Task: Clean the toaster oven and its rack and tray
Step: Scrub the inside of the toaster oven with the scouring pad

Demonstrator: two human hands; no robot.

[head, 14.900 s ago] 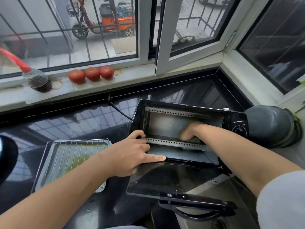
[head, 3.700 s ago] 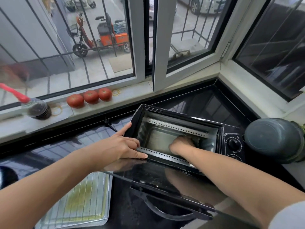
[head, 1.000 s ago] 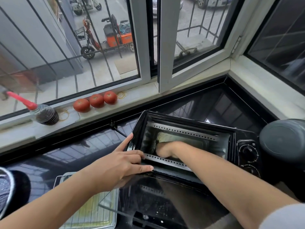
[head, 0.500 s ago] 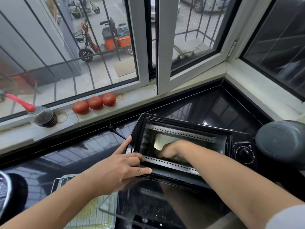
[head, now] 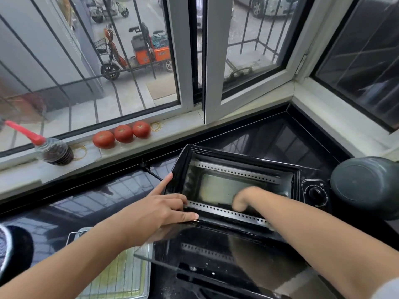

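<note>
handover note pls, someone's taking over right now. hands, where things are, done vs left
Left hand: fingers straight, pressing on the toaster oven at its front left corner, bracing it.
Right hand: inside the cavity, low down; whether it holds a cloth cannot be seen.
Oven door is folded down, open.
Rack lies in the tray on the counter, left of the door; yellowish residue shows in the tray.
Done: rack and tray taken out.
Left: finish the cavity, clean rack and tray, refit.
</note>
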